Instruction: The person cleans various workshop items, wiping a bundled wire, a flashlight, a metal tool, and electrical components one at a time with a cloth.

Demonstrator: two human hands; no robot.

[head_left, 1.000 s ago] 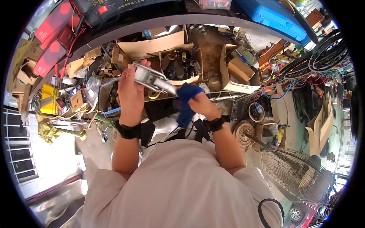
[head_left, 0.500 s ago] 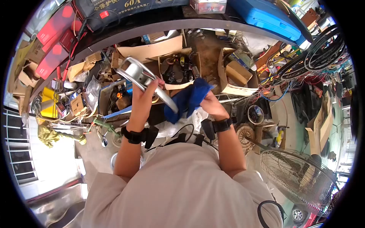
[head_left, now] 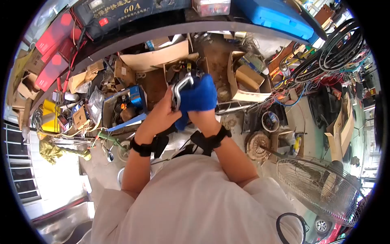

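Note:
My left hand (head_left: 161, 112) is closed around a silver metal part (head_left: 178, 91) with a curved, bent rim, held up in front of my chest. Bunched over its right side is a blue cloth (head_left: 200, 96), pressed there by my right hand (head_left: 204, 120). The cloth covers most of my right fingers and hides much of the metal part. Both hands are close together, with the cloth between them.
Beyond my hands, open cardboard boxes (head_left: 250, 95) hold mixed parts. A dark charger marked 60A (head_left: 132, 10) and a blue case (head_left: 276, 18) rest on the bench (head_left: 170, 29). Coiled cables (head_left: 341, 51) hang at right, above a wire fan cage (head_left: 317, 187).
My right hand has moved left with the blue cloth, onto the metal part. The metal part has turned and is now mostly hidden. The view has shifted slightly.

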